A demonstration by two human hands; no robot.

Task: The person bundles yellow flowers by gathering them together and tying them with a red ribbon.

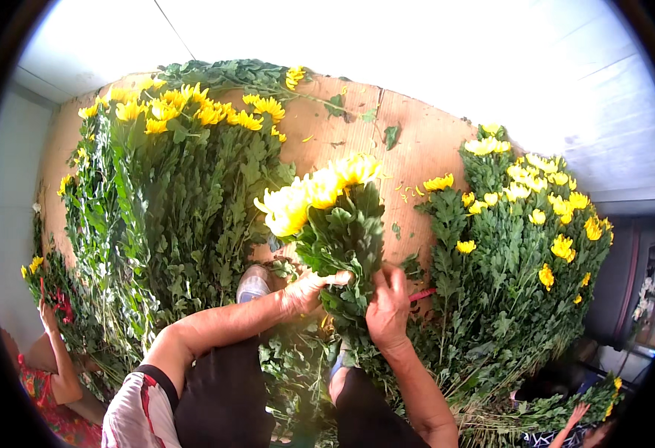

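Bunch (335,224): yellow chrysanthemums, held upright at centre frame above the person's knees. Flower heads are full, pale to bright yellow, packed together at the top and tilted toward the left. Below them a dense collar of dark green lobed leaves narrows to the gathered stems.

Left hand (309,290): closed around the stems from the left, thumb lying across the front, just under the leaves.

Right hand (388,308): back of the hand faces the camera, fingers curled in against the stems from the right, touching the bunch just beside the left hand. A thin red strip (421,295) shows at its right edge; whether the fingers pinch it cannot be told from here.

Left pile (170,201): many cut stems laid side by side on the brown floor (417,142), yellow heads pointing away from the person, foliage toward them.

Right pile (521,246): a similar heap, smaller yellow blooms scattered through the green.

Loose stems (245,75): leafy lengths lying along the far edge of the floor.

Shoe (253,284): pale, between left pile and bunch.

Another person's hand (47,317): lower left, against the edge of the left pile near something red.
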